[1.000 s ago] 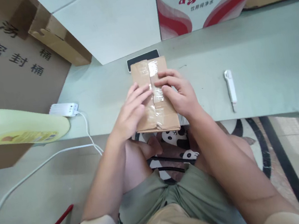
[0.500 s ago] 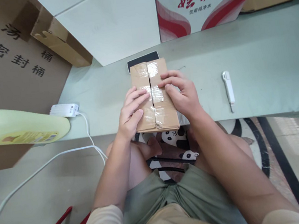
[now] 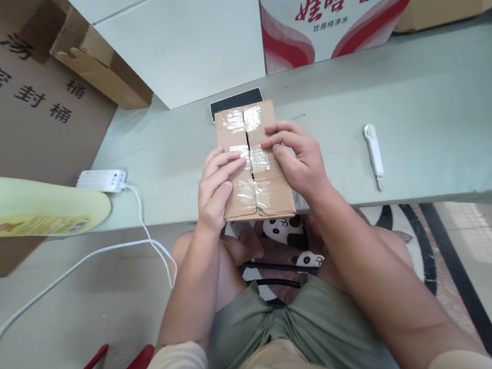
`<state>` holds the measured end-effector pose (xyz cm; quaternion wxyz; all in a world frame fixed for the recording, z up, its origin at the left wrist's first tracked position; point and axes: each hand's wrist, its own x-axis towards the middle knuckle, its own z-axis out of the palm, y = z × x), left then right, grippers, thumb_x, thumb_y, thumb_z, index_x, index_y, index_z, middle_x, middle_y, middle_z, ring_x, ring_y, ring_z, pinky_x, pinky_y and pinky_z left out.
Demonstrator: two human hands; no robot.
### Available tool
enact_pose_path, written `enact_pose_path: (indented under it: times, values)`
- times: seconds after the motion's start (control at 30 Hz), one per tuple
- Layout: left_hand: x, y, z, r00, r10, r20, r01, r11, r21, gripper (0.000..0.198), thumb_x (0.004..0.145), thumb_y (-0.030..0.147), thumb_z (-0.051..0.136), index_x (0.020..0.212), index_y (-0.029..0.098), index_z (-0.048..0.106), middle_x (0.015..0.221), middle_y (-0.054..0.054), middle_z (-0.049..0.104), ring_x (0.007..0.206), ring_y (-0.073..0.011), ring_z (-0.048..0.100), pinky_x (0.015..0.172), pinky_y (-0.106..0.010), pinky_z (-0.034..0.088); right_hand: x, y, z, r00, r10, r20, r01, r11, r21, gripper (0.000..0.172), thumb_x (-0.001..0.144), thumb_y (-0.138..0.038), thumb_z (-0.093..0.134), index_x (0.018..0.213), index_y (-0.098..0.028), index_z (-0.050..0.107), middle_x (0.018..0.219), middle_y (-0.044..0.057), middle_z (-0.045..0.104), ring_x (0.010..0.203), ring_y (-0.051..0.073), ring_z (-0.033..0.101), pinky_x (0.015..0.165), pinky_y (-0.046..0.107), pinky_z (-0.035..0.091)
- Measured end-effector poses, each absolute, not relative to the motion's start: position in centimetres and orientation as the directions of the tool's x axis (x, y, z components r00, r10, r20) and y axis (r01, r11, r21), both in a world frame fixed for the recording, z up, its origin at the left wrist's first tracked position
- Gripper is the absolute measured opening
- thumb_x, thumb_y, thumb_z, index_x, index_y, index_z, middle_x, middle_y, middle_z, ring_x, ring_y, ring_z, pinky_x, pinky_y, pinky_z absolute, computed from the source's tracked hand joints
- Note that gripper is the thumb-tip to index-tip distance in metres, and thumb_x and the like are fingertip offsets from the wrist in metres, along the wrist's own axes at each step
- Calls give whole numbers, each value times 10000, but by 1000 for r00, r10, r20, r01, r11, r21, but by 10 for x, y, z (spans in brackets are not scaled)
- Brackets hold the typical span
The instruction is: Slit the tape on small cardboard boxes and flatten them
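Head view: a small cardboard box lies on the pale green table, its near end at the table's front edge and its long sides running away from the person. Two flaps meet along a seam down the middle of its top, with a narrow dark gap showing, and strips of clear tape lie on both flaps.

The left hand is open, its fingers stretched over the left flap toward the seam. The right hand is loosely open as well, fingers bent, their tips on the right flap near the seam. Neither hand is closed around anything.

Just beyond the far end of the box is a flat dark object with a pale rim, and behind it stands a large white box. Beside that is a white carton with red lettering. A slim white tool lies on the table, well to the right of the right hand. Far to the left, a yellow-green bottle is near a white device with a white cable plugged in.
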<state>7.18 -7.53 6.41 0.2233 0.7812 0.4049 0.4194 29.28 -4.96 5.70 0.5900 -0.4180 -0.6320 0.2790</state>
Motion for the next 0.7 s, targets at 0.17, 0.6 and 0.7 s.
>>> enact_pose_path:
  times: [0.17, 0.6, 0.7]
  values:
    - [74, -74, 60, 325, 822, 468, 424, -569, 704, 518, 1021, 596, 424, 1335, 296, 707, 1421, -55, 637, 1508, -331, 430, 1328, -574, 252, 296, -49, 55, 3, 865, 502, 167, 495, -853, 194, 893, -209, 585, 897, -258, 772, 1232, 61, 750, 1228, 253, 684, 1129, 479, 512]
    - [77, -59, 69, 419, 813, 404, 422, -569, 706, 526, 976, 654, 495, 1318, 311, 701, 1410, -65, 623, 1527, -369, 371, 1325, -626, 215, 301, -45, 51, -32, 881, 473, 112, 473, -874, 269, 990, -460, 579, 956, -255, 750, 1383, 78, 694, 1362, 286, 607, 1215, 531, 430]
    - [76, -60, 70, 436, 804, 403, 397, -574, 716, 526, 957, 675, 549, 1327, 328, 691, 1427, -73, 612, 1545, -373, 361, 1326, -626, 225, 302, -46, 51, -43, 886, 461, 128, 463, -877, 320, 995, -540, 563, 981, -273, 738, 1403, 65, 677, 1393, 292, 581, 1229, 561, 407]
